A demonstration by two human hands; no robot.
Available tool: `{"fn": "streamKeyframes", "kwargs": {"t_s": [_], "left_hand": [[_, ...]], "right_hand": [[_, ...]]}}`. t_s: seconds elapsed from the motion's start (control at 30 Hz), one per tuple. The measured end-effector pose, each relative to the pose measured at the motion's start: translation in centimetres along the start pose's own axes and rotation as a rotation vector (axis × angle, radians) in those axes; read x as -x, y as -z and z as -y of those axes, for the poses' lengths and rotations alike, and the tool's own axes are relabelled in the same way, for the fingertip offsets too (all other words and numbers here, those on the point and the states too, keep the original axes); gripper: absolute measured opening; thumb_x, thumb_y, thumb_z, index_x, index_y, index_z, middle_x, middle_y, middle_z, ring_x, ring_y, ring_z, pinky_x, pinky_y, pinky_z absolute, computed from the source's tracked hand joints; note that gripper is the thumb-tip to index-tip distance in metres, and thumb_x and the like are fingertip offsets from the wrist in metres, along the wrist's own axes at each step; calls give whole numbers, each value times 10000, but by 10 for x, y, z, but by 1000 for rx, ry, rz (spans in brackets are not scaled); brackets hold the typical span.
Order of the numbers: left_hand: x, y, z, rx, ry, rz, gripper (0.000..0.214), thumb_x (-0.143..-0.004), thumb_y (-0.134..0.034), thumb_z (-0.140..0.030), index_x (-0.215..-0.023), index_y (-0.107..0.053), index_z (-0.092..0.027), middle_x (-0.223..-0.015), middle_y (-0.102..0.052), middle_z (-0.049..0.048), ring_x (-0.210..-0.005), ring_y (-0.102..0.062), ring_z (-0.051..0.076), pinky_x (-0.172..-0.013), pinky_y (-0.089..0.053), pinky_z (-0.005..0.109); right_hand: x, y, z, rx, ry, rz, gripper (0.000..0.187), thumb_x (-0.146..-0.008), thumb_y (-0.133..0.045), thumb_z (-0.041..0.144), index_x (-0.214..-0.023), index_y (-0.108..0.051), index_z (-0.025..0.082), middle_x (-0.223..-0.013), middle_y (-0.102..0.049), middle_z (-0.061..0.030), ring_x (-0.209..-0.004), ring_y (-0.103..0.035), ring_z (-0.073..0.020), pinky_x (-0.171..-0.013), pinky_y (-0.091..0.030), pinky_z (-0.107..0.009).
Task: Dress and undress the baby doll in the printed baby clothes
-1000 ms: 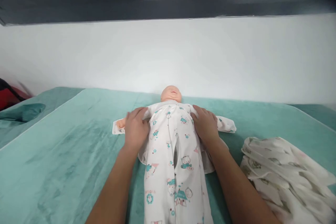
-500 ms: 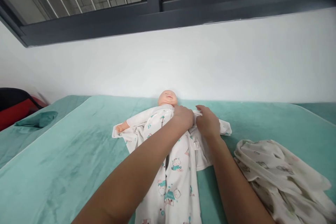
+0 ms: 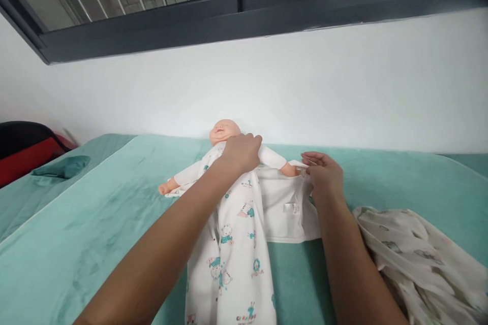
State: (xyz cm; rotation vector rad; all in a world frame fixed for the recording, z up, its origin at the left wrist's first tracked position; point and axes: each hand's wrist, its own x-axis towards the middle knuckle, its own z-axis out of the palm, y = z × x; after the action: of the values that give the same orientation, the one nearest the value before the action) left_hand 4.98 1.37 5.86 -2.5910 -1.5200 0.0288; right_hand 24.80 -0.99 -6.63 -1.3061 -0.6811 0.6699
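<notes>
A baby doll point(image 3: 224, 131) lies on its back, head toward the wall. White cloth covers its arms, and its body is under a white printed baby romper point(image 3: 229, 244). My left hand point(image 3: 243, 152) is closed over the doll's upper chest and shoulder; its fingertips are partly hidden. My right hand point(image 3: 326, 176) pinches the edge of the romper's spread side, beside the doll's hand point(image 3: 290, 169). That side lies inside up, showing a small label point(image 3: 291, 208). The doll's other hand point(image 3: 168, 186) rests on cloth at the left.
A crumpled patterned white cloth point(image 3: 423, 259) lies right of my right forearm. The green bedspread point(image 3: 95, 228) runs up to the white wall point(image 3: 267, 91). A red and black object point(image 3: 30, 155) is at the far left, near a dark green folded cloth point(image 3: 61, 168).
My right hand has moved right, drawing the cloth outward. The doll's hand on that side now shows. My left hand has shifted left, and the doll is tilted, its head further left.
</notes>
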Motion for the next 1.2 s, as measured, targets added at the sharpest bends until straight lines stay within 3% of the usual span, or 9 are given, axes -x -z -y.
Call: {"fn": "streamKeyframes", "kwargs": {"t_s": [0.2, 0.37, 0.5, 0.63, 0.7, 0.8, 0.9, 1.0, 1.2], "left_hand": [[12, -2, 10, 21, 11, 22, 302, -792, -518, -95, -1071, -589, -185, -1013, -644, 100, -917, -626, 259, -735, -475, 349], [15, 1, 9, -15, 12, -33, 342, -812, -475, -73, -1120, -570, -189, -1040, -639, 102, -917, -620, 251, -728, -474, 346], [-2, -13, -6, -6, -4, 27, 345, -828, -500, -102, -1154, -577, -180, -1095, -640, 114, -1019, -616, 279, -787, -484, 366], [-8, -28, -22, 55, -45, 83, 270, -856, -511, -142, -1104, -615, -169, -1100, -656, 112, -1036, -623, 280, -820, -488, 374], [3, -30, -22, 122, -40, 11, 224, -895, -498, -190, -1073, -631, -171, -1092, -668, 99, -1029, -626, 273, -839, -488, 386], [36, -34, -5, 288, 91, -222, 257, -960, -450, -288, -1127, -624, -201, -1131, -674, 74, -1054, -621, 255, -882, -484, 386], [69, -51, 22, 455, 273, -404, 296, -971, -437, -337, -1179, -601, -204, -1224, -639, 82, -1160, -570, 261, -988, -451, 399], [89, -74, 43, 685, 367, -457, 361, -946, -492, -412, -1222, -562, -191, -1336, -551, 97, -1258, -508, 248, -1085, -404, 386], [93, -92, 47, 860, 353, -493, 339, -889, -600, -415, -1154, -528, -217, -1334, -517, 81, -1281, -477, 225, -1086, -402, 363]], "right_hand": [[-5, 6, -6, 64, 30, -70, 436, -425, -414, 165, -765, -686, 187, -860, -721, -54, -733, -647, -184, -477, -407, -219], [-9, 4, -8, -111, -29, -61, 354, -458, -488, 148, -778, -635, 192, -782, -672, -17, -681, -620, -152, -502, -423, -220], [-7, 1, 3, -351, -113, -78, 325, -511, -603, 146, -829, -608, 216, -857, -681, 0, -750, -639, -136, -610, -498, -237], [-2, -5, 10, -170, 102, -127, 203, -635, -658, 215, -838, -653, 206, -911, -708, -29, -874, -657, -160, -821, -512, -307], [8, -14, 11, 27, 264, -7, 180, -727, -638, 270, -889, -682, 205, -968, -718, -51, -953, -654, -193, -906, -487, -362], [33, -35, 15, 281, 379, 353, 247, -851, -573, 371, -1021, -686, 233, -1143, -700, -65, -1100, -614, -225, -1008, -428, -425], [60, -55, 19, 452, 440, 650, 304, -878, -570, 452, -1107, -646, 266, -1327, -626, -54, -1285, -510, -242, -1167, -217, -505], [76, -64, 21, 547, 454, 736, 397, -869, -578, 493, -1202, -576, 278, -1458, -518, -64, -1396, -391, -255, -1196, -94, -530], [77, -62, 18, 549, 396, 773, 456, -850, -605, 519, -1244, -532, 301, -1520, -425, -55, -1427, -321, -249, -1169, -199, -483]]}}
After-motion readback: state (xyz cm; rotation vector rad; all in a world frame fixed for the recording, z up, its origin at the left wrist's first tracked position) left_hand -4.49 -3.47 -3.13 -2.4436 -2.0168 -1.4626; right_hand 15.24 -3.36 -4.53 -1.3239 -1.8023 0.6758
